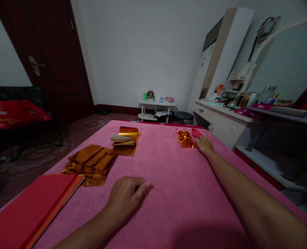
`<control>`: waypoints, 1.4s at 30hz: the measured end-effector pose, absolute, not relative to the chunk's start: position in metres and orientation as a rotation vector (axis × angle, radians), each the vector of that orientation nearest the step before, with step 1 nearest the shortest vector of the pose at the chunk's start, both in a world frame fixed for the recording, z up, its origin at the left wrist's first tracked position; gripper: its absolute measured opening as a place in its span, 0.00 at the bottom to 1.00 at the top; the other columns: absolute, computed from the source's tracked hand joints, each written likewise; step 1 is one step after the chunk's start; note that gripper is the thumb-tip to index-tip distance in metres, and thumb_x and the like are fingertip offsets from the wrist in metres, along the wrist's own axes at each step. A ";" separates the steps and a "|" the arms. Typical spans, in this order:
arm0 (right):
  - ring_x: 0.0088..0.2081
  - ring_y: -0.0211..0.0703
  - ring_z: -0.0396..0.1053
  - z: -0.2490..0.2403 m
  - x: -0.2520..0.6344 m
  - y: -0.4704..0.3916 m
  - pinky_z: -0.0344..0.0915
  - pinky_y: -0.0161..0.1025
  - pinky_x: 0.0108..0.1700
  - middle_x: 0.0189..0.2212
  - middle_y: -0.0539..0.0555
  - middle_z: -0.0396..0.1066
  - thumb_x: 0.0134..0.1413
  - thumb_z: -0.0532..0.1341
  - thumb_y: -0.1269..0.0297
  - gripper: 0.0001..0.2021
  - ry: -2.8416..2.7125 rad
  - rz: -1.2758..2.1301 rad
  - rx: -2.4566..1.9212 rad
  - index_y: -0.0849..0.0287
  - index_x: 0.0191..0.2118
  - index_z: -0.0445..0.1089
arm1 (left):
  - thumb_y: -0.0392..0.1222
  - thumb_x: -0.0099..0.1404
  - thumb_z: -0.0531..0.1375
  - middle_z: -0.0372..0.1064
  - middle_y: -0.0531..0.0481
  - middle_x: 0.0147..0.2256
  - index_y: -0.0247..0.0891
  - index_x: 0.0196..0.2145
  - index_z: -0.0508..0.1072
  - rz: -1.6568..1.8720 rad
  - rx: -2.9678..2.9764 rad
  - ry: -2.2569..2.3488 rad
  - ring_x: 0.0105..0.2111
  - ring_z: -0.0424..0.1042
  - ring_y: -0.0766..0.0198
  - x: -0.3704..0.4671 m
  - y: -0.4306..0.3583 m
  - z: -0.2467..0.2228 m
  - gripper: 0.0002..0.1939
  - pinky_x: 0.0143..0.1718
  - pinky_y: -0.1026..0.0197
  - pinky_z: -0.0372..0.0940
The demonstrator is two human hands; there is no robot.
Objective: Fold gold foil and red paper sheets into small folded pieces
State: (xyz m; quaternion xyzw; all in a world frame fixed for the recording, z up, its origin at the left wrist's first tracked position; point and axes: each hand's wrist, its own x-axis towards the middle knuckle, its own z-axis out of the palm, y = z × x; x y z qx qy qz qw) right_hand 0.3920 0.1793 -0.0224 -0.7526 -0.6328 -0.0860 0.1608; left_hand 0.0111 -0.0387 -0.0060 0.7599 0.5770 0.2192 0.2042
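Observation:
My left hand (128,192) rests on the pink cloth (166,207) with its fingers curled in and the thumb against them; nothing shows in it. My right hand (205,145) is stretched far forward to the right side. Its fingers are closed at the near end of a small red piece (197,133), perhaps folded paper. Just left of that hand lies a crumpled heap of shiny gold foil (185,139). Flat gold foil sheets (91,162) are piled on the left, beyond my left hand. Farther back, a pale roller-like object (121,138) lies on curled gold foil (128,132).
A stack of red and orange paper sheets (34,207) covers the table's near left corner. A white side table (155,102) stands by the far wall, with a dark stool (183,116) beside it. On the right is a dresser (220,117) crowded with bottles.

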 end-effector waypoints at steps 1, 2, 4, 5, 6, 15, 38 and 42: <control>0.55 0.58 0.55 -0.023 0.395 0.178 0.55 0.53 0.51 0.54 0.69 0.59 0.60 0.42 0.59 0.25 -1.798 -0.267 -2.161 0.67 0.56 0.59 | 0.58 0.63 0.47 0.56 0.54 0.17 0.35 0.17 0.62 0.607 2.118 1.607 0.20 0.57 0.69 0.011 -0.039 -0.006 0.27 0.24 0.63 0.43; 0.57 0.60 0.53 -0.024 0.398 0.177 0.55 0.55 0.51 0.57 0.68 0.56 0.60 0.42 0.58 0.25 -1.800 -0.288 -2.165 0.67 0.58 0.56 | 0.58 0.63 0.46 0.56 0.54 0.17 0.35 0.17 0.62 0.604 2.118 1.606 0.20 0.57 0.69 0.011 -0.039 -0.005 0.27 0.24 0.63 0.43; 0.60 0.61 0.47 -0.025 0.407 0.174 0.54 0.56 0.53 0.61 0.64 0.51 0.59 0.45 0.57 0.26 -1.842 -0.312 -2.151 0.64 0.60 0.53 | 0.58 0.63 0.46 0.56 0.54 0.17 0.35 0.17 0.62 0.600 2.118 1.603 0.19 0.56 0.69 0.012 -0.039 -0.004 0.27 0.24 0.64 0.43; 0.61 0.61 0.45 -0.025 0.411 0.174 0.54 0.56 0.54 0.62 0.62 0.49 0.58 0.47 0.58 0.26 -1.877 -0.317 -2.138 0.63 0.60 0.53 | 0.58 0.63 0.46 0.56 0.54 0.16 0.35 0.17 0.62 0.600 2.118 1.603 0.19 0.56 0.70 0.012 -0.039 -0.004 0.27 0.24 0.64 0.43; 0.61 0.60 0.44 -0.025 0.417 0.173 0.53 0.55 0.55 0.63 0.61 0.48 0.58 0.48 0.58 0.26 -1.911 -0.325 -2.125 0.62 0.60 0.54 | 0.59 0.63 0.46 0.55 0.54 0.16 0.35 0.17 0.62 0.600 2.118 1.606 0.19 0.56 0.70 0.012 -0.040 -0.004 0.27 0.24 0.63 0.43; 0.54 0.50 0.60 -0.020 0.460 0.164 0.56 0.44 0.55 0.55 0.61 0.63 0.57 0.48 0.67 0.19 -2.138 -0.610 -1.839 0.65 0.51 0.67 | 0.60 0.63 0.46 0.57 0.54 0.17 0.36 0.17 0.63 0.570 2.130 1.616 0.20 0.57 0.69 0.012 -0.039 -0.006 0.28 0.24 0.63 0.43; 0.58 0.57 0.53 -0.029 0.443 0.174 0.57 0.51 0.53 0.61 0.62 0.51 0.52 0.52 0.71 0.21 -1.848 -0.639 -2.048 0.60 0.52 0.67 | 0.59 0.64 0.45 0.56 0.55 0.17 0.36 0.18 0.60 0.520 2.150 1.613 0.20 0.58 0.70 0.013 -0.040 -0.004 0.27 0.24 0.64 0.44; 0.51 0.54 0.62 -0.029 0.444 0.173 0.58 0.49 0.52 0.48 0.63 0.67 0.52 0.50 0.72 0.20 -1.953 -0.512 -2.079 0.62 0.50 0.68 | 0.59 0.64 0.45 0.55 0.55 0.17 0.35 0.17 0.59 0.517 2.162 1.628 0.20 0.57 0.71 0.013 -0.039 -0.004 0.27 0.24 0.64 0.43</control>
